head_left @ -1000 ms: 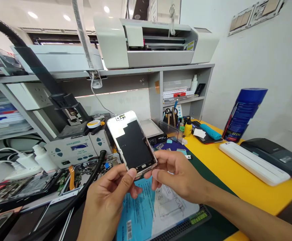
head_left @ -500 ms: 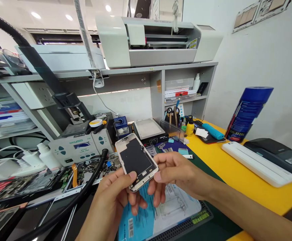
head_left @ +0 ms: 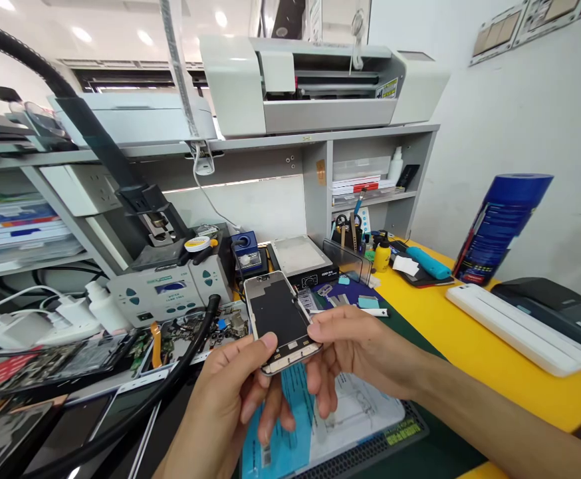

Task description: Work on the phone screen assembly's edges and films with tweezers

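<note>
Between my two hands is a phone screen assembly (head_left: pixel 278 313), its inner side with a black backing and silver frame turned up toward me. My left hand (head_left: pixel 243 386) grips its lower left corner, thumb on top and fingers beneath. At the lower right edge, my right hand (head_left: pixel 350 346) pinches it between thumb and fingers. The screen is held tilted in the air. Under the hands lies a blue and white printed package (head_left: pixel 315 426) on a dark mat.
A soldering station (head_left: pixel 171 293) with a black hose (head_left: pixel 191 366) stands left, near several circuit boards and phone parts. Behind the hands sits a flat heating plate (head_left: pixel 298 256). A yellow bottle (head_left: pixel 381 256) and a white bar-shaped device (head_left: pixel 520 329) are on the right.
The phone screen has turned slightly and tipped flatter, with its lower edge swung toward level. Both hands still hold it. The whole view has shifted a little.
</note>
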